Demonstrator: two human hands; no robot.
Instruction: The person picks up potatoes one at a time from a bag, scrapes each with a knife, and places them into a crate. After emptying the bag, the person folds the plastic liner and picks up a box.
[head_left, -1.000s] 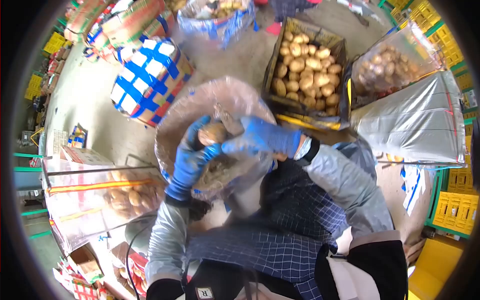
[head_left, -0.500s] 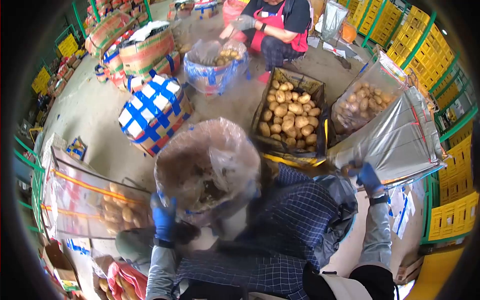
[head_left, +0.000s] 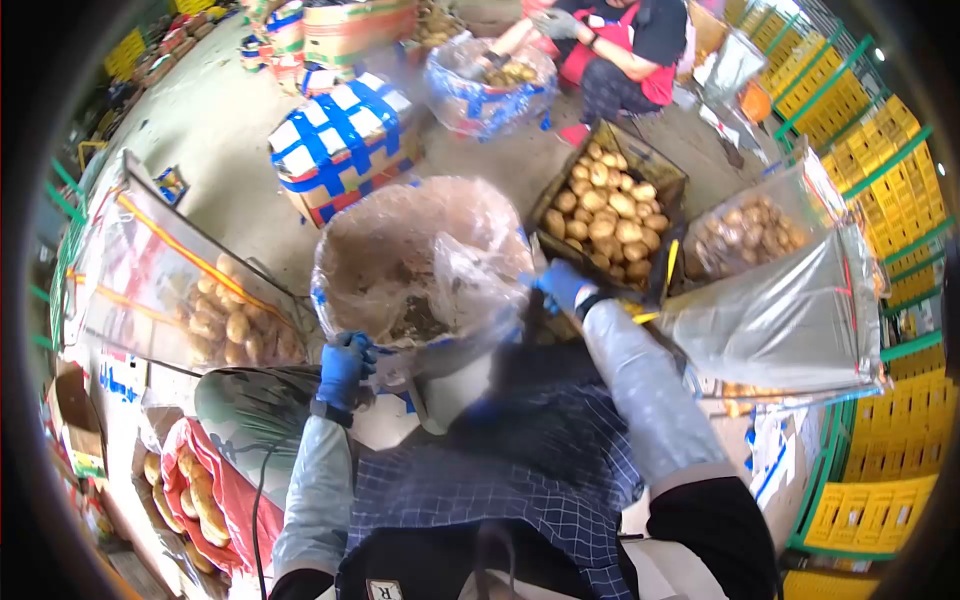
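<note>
A round basket [head_left: 345,240] lined with clear plastic stands in front of my knees, with dark dirt at its bottom. My left hand [head_left: 346,372], in a blue glove, is closed on its near left rim. On the right side of the same rim is my right hand [head_left: 566,286], also blue-gloved, its fingers curled over the edge. Just beyond the right hand sits a dark crate [head_left: 665,190] heaped with potatoes [head_left: 612,215]. Loose clear plastic [head_left: 465,285] hangs inside the basket.
Clear bags of potatoes stand at left [head_left: 150,290] and right [head_left: 750,235], the right one beside a silver sheet [head_left: 780,310]. Ahead are a blue-taped box [head_left: 345,140], another lined basket [head_left: 490,100] and a co-worker [head_left: 630,50]. Yellow crates [head_left: 870,510] line the right.
My right hand has moved left from beside the silver sheet to the basket's right rim. My left hand stays at the left rim. The co-worker's hands have shifted, and the view has turned.
</note>
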